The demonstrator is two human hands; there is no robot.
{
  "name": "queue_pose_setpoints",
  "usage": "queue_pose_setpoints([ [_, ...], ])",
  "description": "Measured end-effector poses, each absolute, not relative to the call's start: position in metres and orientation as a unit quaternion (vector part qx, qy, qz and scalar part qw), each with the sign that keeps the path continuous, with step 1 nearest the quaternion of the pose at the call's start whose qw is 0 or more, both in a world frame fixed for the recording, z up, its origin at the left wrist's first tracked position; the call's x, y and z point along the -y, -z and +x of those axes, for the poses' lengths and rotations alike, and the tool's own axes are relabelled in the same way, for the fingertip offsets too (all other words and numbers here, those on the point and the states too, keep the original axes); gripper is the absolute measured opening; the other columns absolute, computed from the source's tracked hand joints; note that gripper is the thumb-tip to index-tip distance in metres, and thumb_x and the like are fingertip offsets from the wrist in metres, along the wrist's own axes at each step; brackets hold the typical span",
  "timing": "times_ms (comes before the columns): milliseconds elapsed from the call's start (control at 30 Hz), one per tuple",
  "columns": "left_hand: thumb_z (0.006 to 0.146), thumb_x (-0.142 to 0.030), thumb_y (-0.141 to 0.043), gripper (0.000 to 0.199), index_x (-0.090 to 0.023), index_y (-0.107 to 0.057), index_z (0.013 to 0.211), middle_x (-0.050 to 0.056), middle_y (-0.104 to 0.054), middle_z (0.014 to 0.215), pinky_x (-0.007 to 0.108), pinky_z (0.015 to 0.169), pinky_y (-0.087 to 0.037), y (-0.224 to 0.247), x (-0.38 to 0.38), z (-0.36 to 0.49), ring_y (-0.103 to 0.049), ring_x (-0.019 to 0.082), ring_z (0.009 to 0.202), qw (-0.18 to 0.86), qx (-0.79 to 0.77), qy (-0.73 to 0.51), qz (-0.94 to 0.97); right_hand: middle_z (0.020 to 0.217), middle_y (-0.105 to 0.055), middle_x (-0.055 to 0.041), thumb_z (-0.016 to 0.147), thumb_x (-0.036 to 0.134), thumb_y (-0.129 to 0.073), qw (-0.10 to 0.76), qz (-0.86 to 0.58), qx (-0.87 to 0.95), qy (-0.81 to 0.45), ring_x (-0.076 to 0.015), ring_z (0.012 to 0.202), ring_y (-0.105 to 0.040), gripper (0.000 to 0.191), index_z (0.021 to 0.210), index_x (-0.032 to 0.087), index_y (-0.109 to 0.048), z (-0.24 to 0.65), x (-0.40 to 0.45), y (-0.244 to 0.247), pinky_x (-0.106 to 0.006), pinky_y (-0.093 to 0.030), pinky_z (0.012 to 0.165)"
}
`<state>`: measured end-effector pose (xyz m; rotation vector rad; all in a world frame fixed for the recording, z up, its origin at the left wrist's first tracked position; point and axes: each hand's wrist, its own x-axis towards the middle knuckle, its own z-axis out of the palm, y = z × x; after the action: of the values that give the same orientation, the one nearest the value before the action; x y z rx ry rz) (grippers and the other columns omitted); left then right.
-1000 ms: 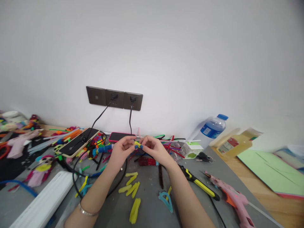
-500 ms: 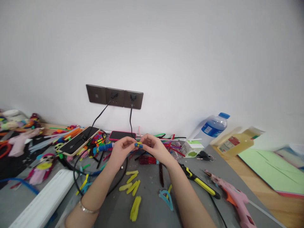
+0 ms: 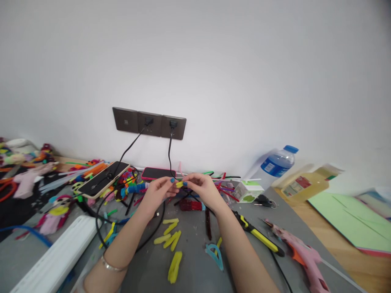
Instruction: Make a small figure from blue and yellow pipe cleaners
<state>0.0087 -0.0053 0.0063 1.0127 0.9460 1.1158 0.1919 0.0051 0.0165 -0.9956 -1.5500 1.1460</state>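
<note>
In the head view, the right hand (image 3: 203, 189) pinches a small, fuzzy yellow strip (image 3: 179, 184) between thumb and fingers, up in front of the body, above the far part of the grey tabletop (image 3: 195, 248). The left hand (image 3: 160, 193) is curled right beside it, thumb near the strip's left end; whether those fingers press on it or only meet it, I cannot tell. On the tabletop below, between the forearms, lie several folded, fuzzy yellow strips (image 3: 174, 266), with a looped light-blue fuzzy strip (image 3: 214, 256) near the right forearm. Farther right are black-and-yellow pliers (image 3: 259, 238) and a pink glue gun (image 3: 301, 254); a clear plastic bottle with a blue cap (image 3: 277, 162) stands by the white wall (image 3: 214, 81). The hands partly cover the clutter behind them, the glue gun's handle runs out at the lower edge, and the held strip's full shape is hard to make out.
</note>
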Motion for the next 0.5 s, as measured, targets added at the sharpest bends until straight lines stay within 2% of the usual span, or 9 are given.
queue_pose_setpoints([
  [133, 0.068, -0.058, -0.071, 0.047, -0.013, -0.071, 0.080, 0.010, -0.074, 0.075, 0.028, 0.068, -0.055, -0.008, 0.003, 0.007, -0.069, 0.018, 0.069, 0.628, -0.418, -0.500, 0.425, 0.076, -0.070, -0.0026, 0.076, 0.028, -0.067, 0.388, -0.413, 0.661, -0.493, -0.0146, 0.069, -0.060, 0.014, 0.082, 0.015, -0.070, 0.197, -0.001, -0.019, -0.027, -0.046, 0.068],
  [233, 0.070, -0.058, -0.069, 0.046, -0.013, -0.070, 0.077, 0.011, -0.074, 0.075, 0.026, 0.064, -0.053, -0.007, 0.002, 0.006, -0.067, 0.017, 0.066, 0.608, -0.424, -0.514, 0.431, 0.065, -0.063, 0.0001, 0.076, 0.022, -0.065, 0.303, -0.424, 0.712, -0.470, -0.0121, 0.060, -0.054, 0.009, 0.077, 0.014, -0.070, 0.198, 0.004, -0.021, -0.024, -0.042, 0.059],
  [300, 0.070, -0.056, -0.068, 0.044, -0.013, -0.070, 0.076, 0.011, -0.074, 0.074, 0.026, 0.062, -0.052, -0.007, 0.002, 0.006, -0.066, 0.016, 0.063, 0.598, -0.425, -0.516, 0.441, 0.064, -0.063, 0.0001, 0.075, 0.018, -0.063, 0.266, -0.433, 0.735, -0.449, -0.0122, 0.060, -0.054, 0.007, 0.074, 0.014, -0.069, 0.194, 0.009, -0.024, -0.023, -0.042, 0.058],
  [500, 0.074, -0.055, -0.065, 0.041, -0.014, -0.070, 0.074, 0.008, -0.072, 0.069, 0.026, 0.060, -0.051, -0.007, 0.004, 0.008, -0.065, 0.016, 0.061, 0.576, -0.417, -0.526, 0.466, 0.065, -0.066, 0.0001, 0.072, 0.006, -0.061, 0.220, -0.457, 0.775, -0.377, -0.0135, 0.062, -0.058, 0.015, 0.071, 0.017, -0.071, 0.173, 0.020, -0.025, -0.024, -0.043, 0.061],
])
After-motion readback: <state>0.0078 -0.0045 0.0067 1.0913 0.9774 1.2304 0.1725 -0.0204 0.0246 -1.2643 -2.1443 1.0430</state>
